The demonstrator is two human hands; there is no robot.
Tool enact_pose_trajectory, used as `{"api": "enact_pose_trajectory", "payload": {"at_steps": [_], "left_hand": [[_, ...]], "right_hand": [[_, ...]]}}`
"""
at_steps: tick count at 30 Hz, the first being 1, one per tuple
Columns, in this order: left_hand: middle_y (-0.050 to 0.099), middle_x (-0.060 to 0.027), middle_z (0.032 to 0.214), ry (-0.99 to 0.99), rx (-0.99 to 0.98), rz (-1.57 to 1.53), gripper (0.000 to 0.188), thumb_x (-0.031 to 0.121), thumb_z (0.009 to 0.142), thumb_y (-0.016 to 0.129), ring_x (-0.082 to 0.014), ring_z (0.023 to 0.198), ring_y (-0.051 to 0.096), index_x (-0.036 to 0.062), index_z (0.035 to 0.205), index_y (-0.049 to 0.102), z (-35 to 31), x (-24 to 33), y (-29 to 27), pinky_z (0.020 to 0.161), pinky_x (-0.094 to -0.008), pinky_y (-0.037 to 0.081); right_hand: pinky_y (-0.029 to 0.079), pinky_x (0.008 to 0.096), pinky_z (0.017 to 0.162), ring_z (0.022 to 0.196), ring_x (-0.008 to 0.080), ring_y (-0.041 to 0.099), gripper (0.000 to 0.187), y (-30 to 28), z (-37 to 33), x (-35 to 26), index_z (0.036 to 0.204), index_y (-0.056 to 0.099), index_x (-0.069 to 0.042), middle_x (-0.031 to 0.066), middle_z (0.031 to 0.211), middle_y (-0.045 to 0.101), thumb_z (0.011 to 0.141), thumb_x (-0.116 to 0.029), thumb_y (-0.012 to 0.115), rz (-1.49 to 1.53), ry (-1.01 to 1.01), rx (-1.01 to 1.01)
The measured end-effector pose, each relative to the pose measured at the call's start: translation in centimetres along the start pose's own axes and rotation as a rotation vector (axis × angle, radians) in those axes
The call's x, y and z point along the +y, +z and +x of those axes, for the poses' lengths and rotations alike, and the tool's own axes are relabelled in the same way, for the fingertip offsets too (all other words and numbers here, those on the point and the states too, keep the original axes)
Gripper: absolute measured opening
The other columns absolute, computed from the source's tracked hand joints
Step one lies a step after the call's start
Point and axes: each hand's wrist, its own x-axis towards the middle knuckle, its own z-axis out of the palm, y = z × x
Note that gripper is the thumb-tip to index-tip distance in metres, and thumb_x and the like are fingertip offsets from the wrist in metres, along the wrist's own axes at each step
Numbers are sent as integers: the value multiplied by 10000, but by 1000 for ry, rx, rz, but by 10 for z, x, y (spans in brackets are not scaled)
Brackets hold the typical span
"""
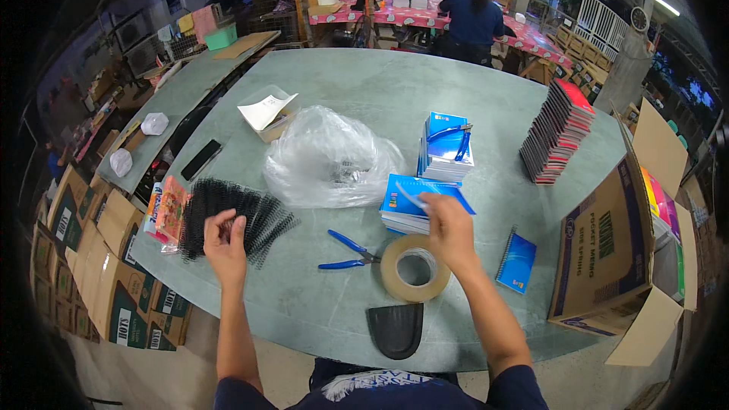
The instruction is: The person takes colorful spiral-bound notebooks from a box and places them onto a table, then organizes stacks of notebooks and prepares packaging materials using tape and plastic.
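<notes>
My left hand (pixel 226 247) is over a fanned pile of black plastic binding coils (pixel 228 212). Its fingers are curled toward the thumb, and what they pinch, if anything, cannot be made out. At the stack of blue-covered notebooks (pixel 427 201), my right hand (pixel 451 231) has its fingers closed on a thin pale sheet or booklet (pixel 411 195) seen nearly edge-on. Just behind stands a taller stack of blue notebooks (pixel 445 156) with blue-handled pliers (pixel 456 139) lying on top. Between my hands lie another pair of blue-handled pliers (pixel 351 253) and a roll of clear tape (pixel 393 277).
A clear plastic bag (pixel 330 159) bulges mid-table, with a paper-topped container (pixel 273 125) behind it. A phone (pixel 202 159) is left. Right are a spiral notebook (pixel 517 260), a red-covered notebook stack (pixel 556 133) and an open carton (pixel 607 243). A black tray-like piece (pixel 396 332) lies near me.
</notes>
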Motion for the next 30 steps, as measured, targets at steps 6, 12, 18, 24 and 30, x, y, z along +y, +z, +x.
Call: {"api": "enact_pose_trajectory", "payload": {"at_steps": [6,12,18,24,30], "left_hand": [[537,-31,799,-118,-500,-582,233,73,885,561,-88,653,508,-11,1101,542,-20,74,77,555,-211,430],[536,-23,758,-544,-1329,-804,333,179,820,669,-97,637,517,22,1100,583,-35,81,109,541,-246,415],[565,-112,809,164,-982,-353,248,172,779,693,-244,706,557,10,952,623,-34,109,111,608,-345,428],[553,-136,798,297,-1018,-235,147,104,787,662,-309,738,572,18,891,604,-49,86,111,647,-365,458],[590,-211,1048,-53,-1099,59,364,250,889,544,-376,935,576,66,1203,528,-36,96,88,745,-407,467]], "right_hand": [[449,290,845,965,133,569,161,-11,-15,-31,1051,545,-21,72,1010,617,892,-46,546,1095,470,395],[411,376,987,1094,203,534,312,-1,-65,-24,1164,478,-50,98,1171,561,880,-118,590,1634,753,585],[394,379,991,1121,241,521,361,-13,-76,-6,1208,478,-31,89,1199,556,866,-84,582,1244,757,540],[413,380,884,946,252,586,349,-24,-36,-45,1062,562,-47,96,1024,617,736,-118,666,-186,78,-20],[423,365,678,768,234,591,205,-6,-32,-35,919,614,-100,46,805,631,735,-177,661,-198,76,-298]]}}
